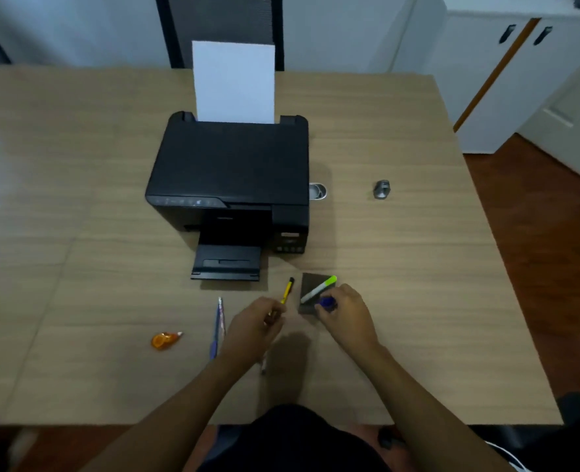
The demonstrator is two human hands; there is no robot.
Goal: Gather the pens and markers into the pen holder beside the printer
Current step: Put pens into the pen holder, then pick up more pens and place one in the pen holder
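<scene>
Correction tape: orange, lying on the wooden table at the near left, apart from everything else.
Blue pen: flat on the table, just left of the left wrist, with a thinner light-coloured pen or pencil lying alongside it; untouched by either hand.
Left hand: fingers curled around the lower end of a yellow pen, whose black tip points away toward the printer; a thin grey stick shows below the wrist, and whether the hand holds it cannot be told.
Printer: black, middle of the table, white paper standing in its rear feed, output tray open toward the person.
Dark square pad: on the table just in front of the printer's right corner.
Green highlighter: lying slantwise across the pad, cap end away, close to the right fingertips.
Right hand: fingers pinched on a blue marker at the pad's near edge.
Pen holder: silvery cup touching or just beside the printer's right side, well apart from both hands.
Grey mouse: further right, alone.
</scene>
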